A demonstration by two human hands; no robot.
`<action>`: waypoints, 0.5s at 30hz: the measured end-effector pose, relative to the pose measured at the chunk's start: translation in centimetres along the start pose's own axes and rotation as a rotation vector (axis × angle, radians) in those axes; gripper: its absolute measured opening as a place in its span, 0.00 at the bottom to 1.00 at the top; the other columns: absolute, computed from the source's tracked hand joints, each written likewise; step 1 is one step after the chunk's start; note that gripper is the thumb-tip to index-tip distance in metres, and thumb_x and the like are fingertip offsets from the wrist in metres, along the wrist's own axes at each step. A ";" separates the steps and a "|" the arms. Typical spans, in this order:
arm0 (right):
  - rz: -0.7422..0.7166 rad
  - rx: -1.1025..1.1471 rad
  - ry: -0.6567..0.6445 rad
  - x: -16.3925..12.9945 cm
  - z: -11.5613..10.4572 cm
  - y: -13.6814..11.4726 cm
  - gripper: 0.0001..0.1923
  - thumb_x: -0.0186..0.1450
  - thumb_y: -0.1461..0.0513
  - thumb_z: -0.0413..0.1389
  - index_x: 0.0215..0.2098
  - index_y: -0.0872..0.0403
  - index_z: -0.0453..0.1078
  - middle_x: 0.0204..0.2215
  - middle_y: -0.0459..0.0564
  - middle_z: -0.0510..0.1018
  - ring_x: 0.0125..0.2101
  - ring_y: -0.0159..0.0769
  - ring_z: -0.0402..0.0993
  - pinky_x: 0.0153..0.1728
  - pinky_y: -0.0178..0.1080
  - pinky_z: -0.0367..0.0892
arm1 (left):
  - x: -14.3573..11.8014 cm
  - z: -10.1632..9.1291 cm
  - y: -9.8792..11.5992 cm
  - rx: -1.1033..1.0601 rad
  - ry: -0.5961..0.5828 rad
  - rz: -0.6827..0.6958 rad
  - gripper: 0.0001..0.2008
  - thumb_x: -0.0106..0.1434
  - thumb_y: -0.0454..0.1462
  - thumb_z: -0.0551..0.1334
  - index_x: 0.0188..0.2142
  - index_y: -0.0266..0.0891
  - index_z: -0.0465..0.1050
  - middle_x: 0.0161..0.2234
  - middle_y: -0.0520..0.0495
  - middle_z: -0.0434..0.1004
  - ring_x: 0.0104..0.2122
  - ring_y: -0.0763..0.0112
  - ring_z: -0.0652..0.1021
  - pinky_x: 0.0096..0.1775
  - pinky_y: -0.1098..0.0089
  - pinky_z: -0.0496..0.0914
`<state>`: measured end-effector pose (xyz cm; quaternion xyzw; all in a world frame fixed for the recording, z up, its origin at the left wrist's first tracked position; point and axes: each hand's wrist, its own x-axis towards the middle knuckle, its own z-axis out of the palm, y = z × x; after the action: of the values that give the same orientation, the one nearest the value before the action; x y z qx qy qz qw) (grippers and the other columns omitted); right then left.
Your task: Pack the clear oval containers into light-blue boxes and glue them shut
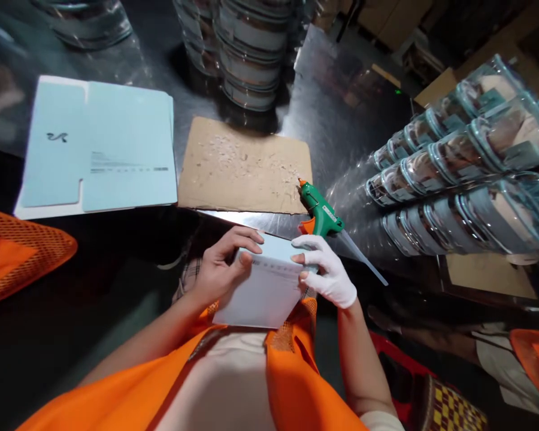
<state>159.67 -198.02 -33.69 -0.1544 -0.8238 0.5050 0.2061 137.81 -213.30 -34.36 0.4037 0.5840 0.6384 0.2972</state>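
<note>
Box (260, 296) of pale-blue card is held by bare left hand (227, 260) and white-gloved right hand (327, 272), green plastic glue gun (321, 214) beyond it.

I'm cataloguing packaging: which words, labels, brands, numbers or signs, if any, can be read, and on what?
No words or numbers can be read.
Flat light-blue cartons: a dark squiggle mark; small print, too small to read.
Held box: printed lines, too blurred to read.
Green glue gun: a pale label, too small to read.
</note>
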 end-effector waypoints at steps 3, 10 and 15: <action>0.012 0.007 0.071 -0.8 0.4 0.1 0.18 0.71 0.45 0.65 0.51 0.46 0.79 0.64 0.59 0.76 0.62 0.50 0.76 0.63 0.57 0.72 | 0.1 -0.3 0.5 0.031 -0.001 -0.016 0.27 0.70 0.62 0.65 0.34 0.42 0.82 0.40 0.39 0.83 0.46 0.55 0.83 0.52 0.55 0.78; 0.009 -0.370 0.245 2.7 -2.5 -3.6 0.12 0.74 0.52 0.61 0.38 0.46 0.84 0.32 0.49 0.80 0.37 0.41 0.77 0.45 0.44 0.72 | -0.1 -1.9 0.8 0.238 -0.038 0.051 0.26 0.71 0.61 0.64 0.34 0.44 0.85 0.50 0.39 0.79 0.52 0.55 0.80 0.57 0.57 0.77; -0.238 -0.651 -0.434 9.5 -1.5 -6.6 0.13 0.72 0.60 0.60 0.30 0.48 0.82 0.25 0.45 0.76 0.28 0.33 0.65 0.33 0.38 0.56 | -0.2 -2.3 1.1 0.252 -0.077 0.068 0.23 0.72 0.59 0.65 0.35 0.45 0.86 0.53 0.40 0.76 0.53 0.57 0.79 0.59 0.59 0.75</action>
<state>151.87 -195.42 -25.45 -0.0052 -0.9771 0.2112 0.0249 136.07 -214.80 -33.27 0.4815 0.6339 0.5536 0.2446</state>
